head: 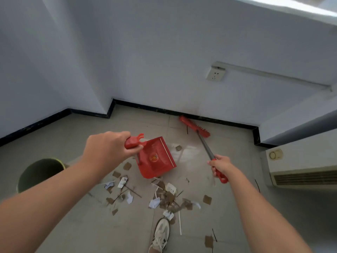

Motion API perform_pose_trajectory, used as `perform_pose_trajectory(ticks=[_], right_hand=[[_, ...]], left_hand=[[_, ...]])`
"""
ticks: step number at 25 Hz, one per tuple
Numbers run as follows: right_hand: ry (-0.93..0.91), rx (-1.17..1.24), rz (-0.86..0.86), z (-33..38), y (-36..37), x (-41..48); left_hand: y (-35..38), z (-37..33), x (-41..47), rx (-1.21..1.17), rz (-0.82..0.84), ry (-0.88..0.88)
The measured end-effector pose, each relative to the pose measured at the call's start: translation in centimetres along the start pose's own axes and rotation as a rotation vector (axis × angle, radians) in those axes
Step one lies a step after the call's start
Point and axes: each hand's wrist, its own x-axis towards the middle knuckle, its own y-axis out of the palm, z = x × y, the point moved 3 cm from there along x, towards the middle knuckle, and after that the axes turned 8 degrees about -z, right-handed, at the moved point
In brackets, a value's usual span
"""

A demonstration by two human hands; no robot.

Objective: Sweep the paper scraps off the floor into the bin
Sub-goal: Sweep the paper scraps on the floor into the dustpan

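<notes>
Left hand [109, 148]: you grip the red dustpan [156, 157] by its handle top
Right hand [221, 166]: clenched round the broom [195, 126] handle's red grip, head by the skirting
Scraps [164, 196]: scattered on the floor [73, 143] between pan and your shoe [161, 234]
Handling: light, flat paper, likely to flutter and slide; sweep low and gently
Bin [39, 173]: at your left, near the pan

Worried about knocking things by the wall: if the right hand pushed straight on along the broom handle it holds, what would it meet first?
The right hand points along the broom handle toward the broom head. The head lies close to the black baseboard, so it would likely jam there first, though depth is unclear.
</notes>
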Motion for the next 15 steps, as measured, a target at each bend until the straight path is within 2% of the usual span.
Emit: perform_pose_trajectory(ticks=[3, 7, 10, 15], right_hand=[[0.045, 0.052, 0.04, -0.1, 1.4, 5.1], [0.126, -0.08, 0.069, -3.1, 0.8, 7.2], [0.1, -0.298, 0.073, -6.7, -1.0, 3.9], [0.018, -0.535, 0.177, -13.6, -2.6, -7.4]], left_hand=[[1.7, -0.7, 1.4, 0.012, -0.039, -0.018], [2.9, -1.0, 0.9, -0.009, -0.02, -0.002], [2.0, -0.3, -1.4, -0.013, 0.023, 0.035], [-1.7, 1.8, -7.7, -0.02, 0.027, -0.049]])
